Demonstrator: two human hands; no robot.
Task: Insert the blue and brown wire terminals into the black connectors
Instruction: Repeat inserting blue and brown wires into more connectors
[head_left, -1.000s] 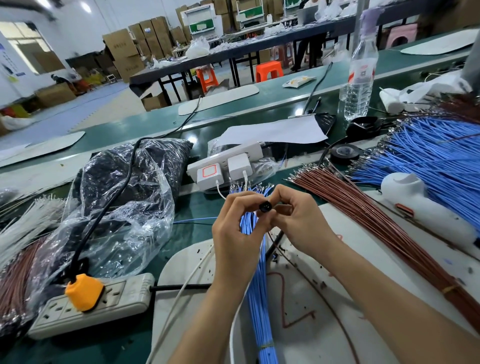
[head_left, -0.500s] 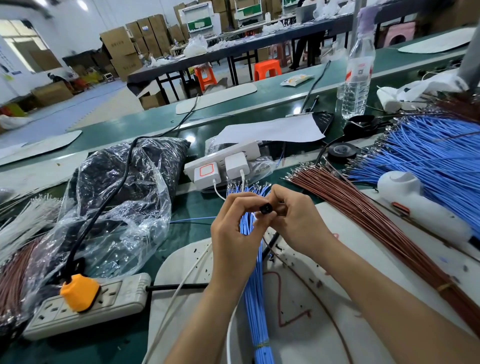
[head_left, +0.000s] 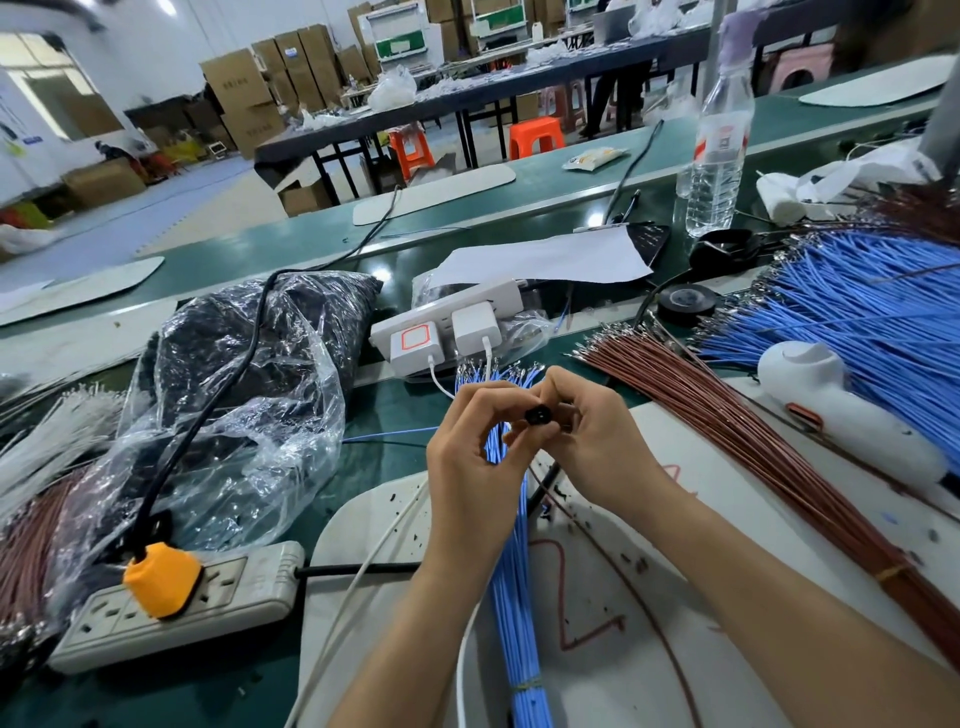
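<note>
Over bench (head_left: 384, 415), hands (head_left: 467, 462) (head_left: 602, 447) seemingly pinch connector (head_left: 537, 415).

Centre: black connector (head_left: 537, 415) mostly covered by curled fingers (head_left: 488, 396); whether a terminal sits inside, cannot tell. Blue wire bundle (head_left: 511, 597) runs off the bottom edge. Brown wire bundle (head_left: 727, 449) cut off at the right edge. Plastic bag (head_left: 234, 374): contents dark, unidentifiable.

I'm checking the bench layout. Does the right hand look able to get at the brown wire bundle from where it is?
Probably yes: the brown wire bundle lies just beside the right hand with nothing between them, though that hand is busy pinching the black connector.
</note>
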